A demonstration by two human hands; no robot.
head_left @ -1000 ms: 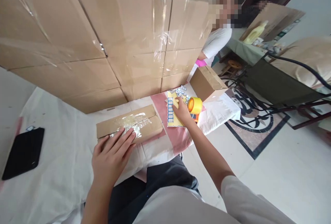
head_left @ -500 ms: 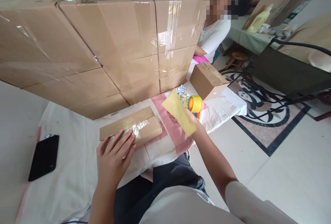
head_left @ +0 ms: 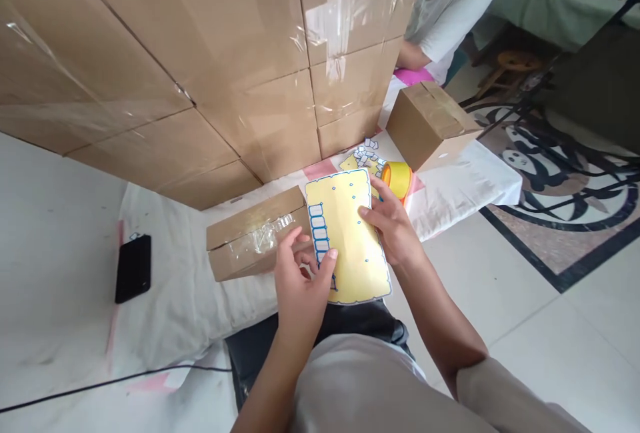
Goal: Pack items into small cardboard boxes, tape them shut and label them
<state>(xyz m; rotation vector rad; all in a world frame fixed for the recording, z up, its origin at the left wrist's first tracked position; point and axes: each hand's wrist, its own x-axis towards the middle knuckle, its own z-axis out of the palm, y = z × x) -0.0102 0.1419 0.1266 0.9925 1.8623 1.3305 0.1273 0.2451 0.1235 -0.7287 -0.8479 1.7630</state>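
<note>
A yellow paper card with a blue outline and a column of white blocks down its left side is held up before me. My right hand grips its right edge, thumb on the printed face. My left hand pinches the lower left edge with its thumb on the front; the other fingers are curled, partly behind it. Just behind my left hand lies a low cardboard box with clear tape across it. Beyond my right hand are a roll of yellow tape and small paper cut-outs.
A tall wall of taped cardboard boxes rises behind the cloth-covered surface. Another cardboard box sits at the right, near a person in white. A black phone-like device lies left; a dark cable runs below.
My left hand has left the low cardboard box and taken the card's left edge. The card has come nearer and turned, showing its printed face. The view has tilted down.
</note>
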